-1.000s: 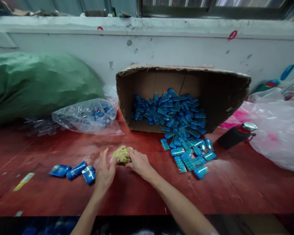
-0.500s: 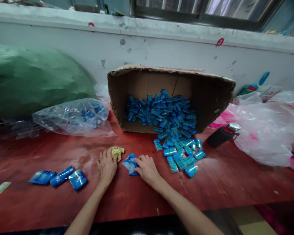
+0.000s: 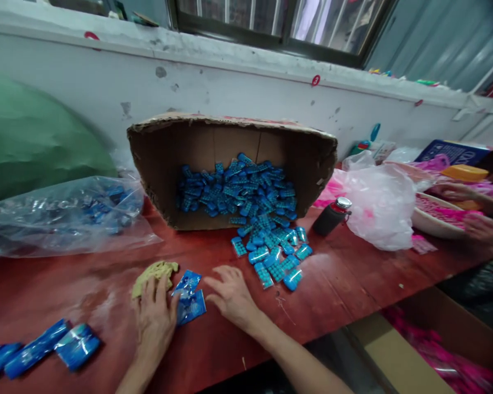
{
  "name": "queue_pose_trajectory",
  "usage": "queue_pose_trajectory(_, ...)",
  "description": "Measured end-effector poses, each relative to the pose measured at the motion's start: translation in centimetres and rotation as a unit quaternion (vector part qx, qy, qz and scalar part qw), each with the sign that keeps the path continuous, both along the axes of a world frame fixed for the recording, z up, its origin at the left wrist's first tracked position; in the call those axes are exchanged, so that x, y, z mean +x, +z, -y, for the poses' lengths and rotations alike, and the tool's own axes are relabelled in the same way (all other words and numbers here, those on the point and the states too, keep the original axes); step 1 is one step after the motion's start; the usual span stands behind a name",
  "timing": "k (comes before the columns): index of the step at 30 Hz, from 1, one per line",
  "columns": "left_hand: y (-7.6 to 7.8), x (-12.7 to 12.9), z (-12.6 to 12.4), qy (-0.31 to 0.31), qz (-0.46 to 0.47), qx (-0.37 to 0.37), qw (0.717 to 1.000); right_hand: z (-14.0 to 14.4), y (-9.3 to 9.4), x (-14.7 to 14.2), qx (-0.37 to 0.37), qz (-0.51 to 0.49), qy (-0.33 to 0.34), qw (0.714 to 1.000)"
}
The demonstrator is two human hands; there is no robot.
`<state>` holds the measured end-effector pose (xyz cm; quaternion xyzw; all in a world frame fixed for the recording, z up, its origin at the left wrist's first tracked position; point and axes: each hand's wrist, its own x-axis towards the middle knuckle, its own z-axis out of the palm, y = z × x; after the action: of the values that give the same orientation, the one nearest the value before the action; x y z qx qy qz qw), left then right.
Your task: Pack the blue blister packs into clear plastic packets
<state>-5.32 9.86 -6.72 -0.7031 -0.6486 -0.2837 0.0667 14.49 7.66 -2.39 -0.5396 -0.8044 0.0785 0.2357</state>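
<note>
A small pair of flat blue packets [image 3: 189, 298] is seen lying on the red worktop [image 3: 353, 284] near its front edge, between the two hands; one packet overlaps the other. The left hand [image 3: 155, 323] is laid flat with fingers spread, its fingertips on a yellowish wad [image 3: 154, 272] and its thumb side touching the packets; nothing is gripped. The right hand [image 3: 230, 295] rests just right of the packets, fingers apart and lightly curled, closed on nothing. By judgement, little is done: three filled blue packets [image 3: 45, 347] are set out toward the front left corner, while a large stock of blue blister pieces [image 3: 246, 191] remains in the tipped cardboard box [image 3: 156, 158] at the back edge and spilled before it [image 3: 273, 254]. The packets appear glossy, crinkled and thin, with clear film catching light. Another person's hands [image 3: 482, 227] are noted at the right edge.
</note>
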Motion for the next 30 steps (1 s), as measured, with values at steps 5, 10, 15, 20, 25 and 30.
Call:
queue_pose_trajectory(5,0.0,3.6,2.7,-0.097,0.012,-0.007,0.995,0.5,-1.1,7.1,-0.003,0.065,-0.281,0.958)
queue_pose_trajectory(10,0.2,7.6,0.5,-0.135,0.064,-0.024,0.989,-0.7,-2.6,7.5,-0.035,0.075,-0.329,0.941)
queue_pose_trajectory(15,0.1,11.0,-2.5,-0.165,0.057,-0.081,0.981,0.0,-1.8,7.0,-0.007,0.035,-0.301,0.953)
queue_pose_trajectory(20,0.8,14.2,-5.5,-0.194,0.049,-0.122,0.972,2.2,-2.2,11.7,0.003,0.042,-0.404,0.914)
queue_pose_trajectory(25,0.8,16.4,-6.4,-0.233,0.012,-0.163,0.959,1.9,-4.6,12.3,-0.030,0.052,-0.371,0.927)
queue_pose_trajectory(30,0.5,15.5,-4.5,-0.234,0.022,-0.179,0.955,0.2,-5.4,9.9,-0.028,0.055,-0.316,0.947)
